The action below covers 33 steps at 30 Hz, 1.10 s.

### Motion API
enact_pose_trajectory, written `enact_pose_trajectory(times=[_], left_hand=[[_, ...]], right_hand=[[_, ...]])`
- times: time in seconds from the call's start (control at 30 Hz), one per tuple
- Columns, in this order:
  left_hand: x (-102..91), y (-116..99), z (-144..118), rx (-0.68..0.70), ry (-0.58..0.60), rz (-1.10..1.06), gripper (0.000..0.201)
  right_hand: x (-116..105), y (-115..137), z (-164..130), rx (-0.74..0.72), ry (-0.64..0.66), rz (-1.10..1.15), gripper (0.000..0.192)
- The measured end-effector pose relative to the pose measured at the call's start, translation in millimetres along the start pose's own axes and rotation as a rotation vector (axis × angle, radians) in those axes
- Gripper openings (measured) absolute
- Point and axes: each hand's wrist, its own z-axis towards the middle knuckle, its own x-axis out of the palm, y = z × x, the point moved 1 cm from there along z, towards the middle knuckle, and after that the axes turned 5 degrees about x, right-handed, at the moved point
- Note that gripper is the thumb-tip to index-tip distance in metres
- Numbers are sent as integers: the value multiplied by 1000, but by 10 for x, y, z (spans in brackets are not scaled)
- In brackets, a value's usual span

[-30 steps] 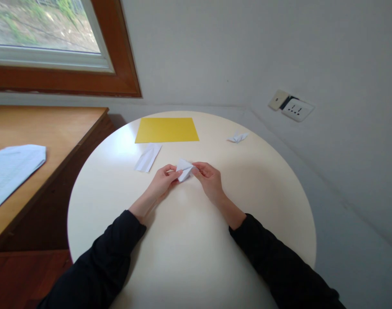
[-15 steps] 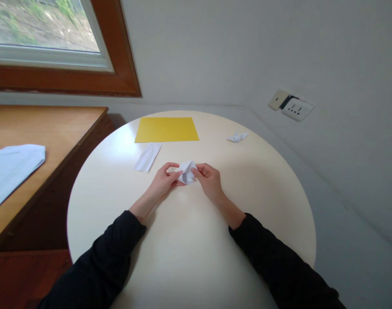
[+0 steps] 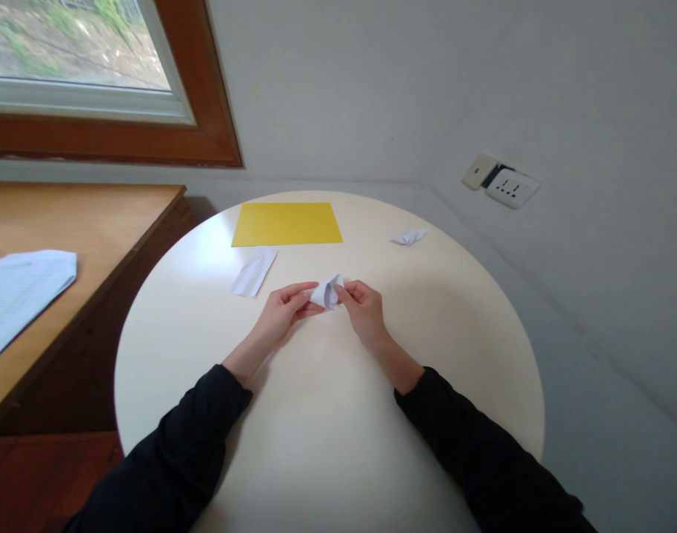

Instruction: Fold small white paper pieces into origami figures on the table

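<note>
A small folded white paper (image 3: 326, 291) is pinched just above the round bench (image 3: 316, 414) between the fingertips of the left hand (image 3: 280, 312) and the right hand (image 3: 364, 311). Uneven pressure could likely skew the crease or tear the thin folded layers.

Counted: one round cream table (image 3: 316, 444), one flat yellow paper sheet (image 3: 287, 223), three small folded white paper pieces (image 3: 327, 291) (image 3: 255, 271) (image 3: 409, 236), one large white printed sheet (image 3: 16, 292), one wooden desk (image 3: 94, 215), two white wall sockets (image 3: 502, 181).
</note>
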Motion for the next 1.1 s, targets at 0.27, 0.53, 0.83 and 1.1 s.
enact_pose_trajectory(times=[0.27, 0.53, 0.83, 1.1], left_hand=[[46, -5, -36, 106, -12, 82, 41], [72, 5, -23, 210, -100, 154, 39], [57, 19, -36, 199, -114, 196, 34], [23, 18, -8, 267, -117, 256, 28]], right_hand=[[-5, 41, -26, 43, -24, 11, 27], [81, 40, -78, 73, 46, 35, 30], [103, 65, -106, 72, 138, 8, 31], [90, 44, -89, 26, 148, -77, 34]])
